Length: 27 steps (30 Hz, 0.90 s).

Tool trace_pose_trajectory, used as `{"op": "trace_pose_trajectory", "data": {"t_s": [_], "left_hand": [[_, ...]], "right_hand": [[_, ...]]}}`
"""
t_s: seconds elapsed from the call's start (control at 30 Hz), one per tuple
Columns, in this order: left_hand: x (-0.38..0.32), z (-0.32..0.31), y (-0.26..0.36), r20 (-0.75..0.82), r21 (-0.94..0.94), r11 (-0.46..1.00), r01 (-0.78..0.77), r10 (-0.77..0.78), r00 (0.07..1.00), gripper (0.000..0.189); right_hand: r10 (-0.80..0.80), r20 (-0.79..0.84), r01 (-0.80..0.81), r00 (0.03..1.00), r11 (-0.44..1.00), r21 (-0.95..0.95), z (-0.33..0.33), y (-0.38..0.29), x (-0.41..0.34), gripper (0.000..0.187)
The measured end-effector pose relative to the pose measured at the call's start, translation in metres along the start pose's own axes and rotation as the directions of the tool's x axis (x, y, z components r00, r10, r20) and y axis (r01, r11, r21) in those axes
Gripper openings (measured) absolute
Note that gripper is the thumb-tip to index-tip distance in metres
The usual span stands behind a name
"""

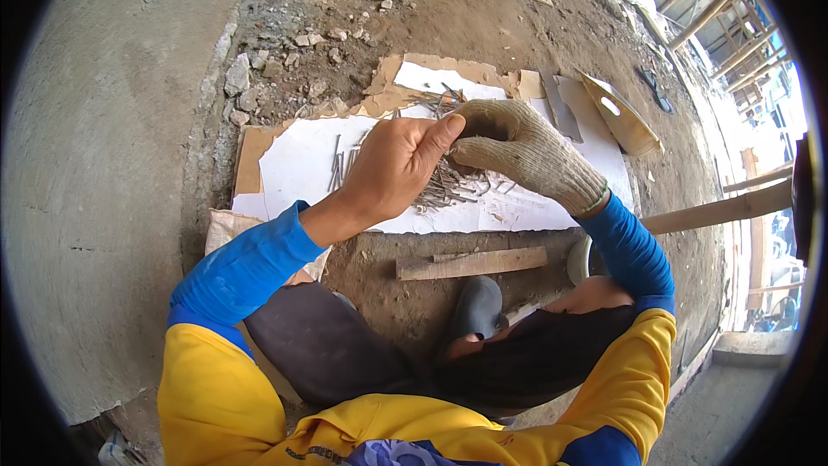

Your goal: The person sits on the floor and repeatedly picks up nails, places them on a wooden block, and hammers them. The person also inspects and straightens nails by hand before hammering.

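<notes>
My bare left hand [398,165] and my right hand [527,145], in a knitted work glove, meet above a torn white sheet [297,158]. The left fingers are curled, with the thumb laid along them. Gloved fingers and thumb bend inward beside that thumb tip. Whatever may be between the fingers of either hand is hidden. Beneath the hands is a loose heap of nails [443,191], partly covered by them. Several straight nails [337,168] lie roughly side by side left of my left hand. More thin metal pieces [446,98] show beyond my knuckles.
Brown cardboard [249,162] edges the sheet. A grey flat strip [563,110] and a yellowish piece with a handle hole [618,110] lie right. Nearer me are a wooden offcut [472,264] and a bamboo pole [718,210]. Rubble [239,74] borders the concrete wall [116,175].
</notes>
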State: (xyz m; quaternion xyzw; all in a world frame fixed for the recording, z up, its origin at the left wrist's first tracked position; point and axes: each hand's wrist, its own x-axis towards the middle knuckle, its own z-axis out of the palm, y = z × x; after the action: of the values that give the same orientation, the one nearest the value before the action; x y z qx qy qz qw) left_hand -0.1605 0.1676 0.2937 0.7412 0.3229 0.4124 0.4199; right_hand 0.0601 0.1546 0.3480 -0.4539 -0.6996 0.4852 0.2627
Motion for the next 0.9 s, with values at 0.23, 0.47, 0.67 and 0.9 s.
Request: {"op": "trace_pose_trajectory", "data": {"t_s": [0.23, 0.47, 0.67, 0.9], "left_hand": [[0.008, 0.002, -0.011, 0.078, 0.01, 0.995, 0.097, -0.098, 0.992, 0.073], [0.005, 0.012, -0.01, 0.244, -0.394, 0.88, 0.266, -0.178, 0.953, 0.059], [0.009, 0.005, -0.004, 0.104, -0.296, 0.949, 0.106, -0.079, 0.992, 0.045], [0.007, 0.011, 0.006, 0.125, -0.507, 0.861, 0.036, 0.033, 0.992, 0.03]], "right_hand": [[0.029, 0.039, -0.031, 0.999, 0.999, 0.041, -0.013, 0.009, 0.004, 0.025], [0.079, 0.015, -0.08, 0.997, 0.973, 0.216, -0.024, 0.02, -0.004, 0.023], [-0.059, -0.18, 0.102, 0.982, 0.965, 0.241, -0.026, 0.018, -0.005, 0.019], [-0.225, -0.351, 0.236, 0.909, 0.972, -0.013, -0.007, -0.001, -0.011, 0.014]]}}
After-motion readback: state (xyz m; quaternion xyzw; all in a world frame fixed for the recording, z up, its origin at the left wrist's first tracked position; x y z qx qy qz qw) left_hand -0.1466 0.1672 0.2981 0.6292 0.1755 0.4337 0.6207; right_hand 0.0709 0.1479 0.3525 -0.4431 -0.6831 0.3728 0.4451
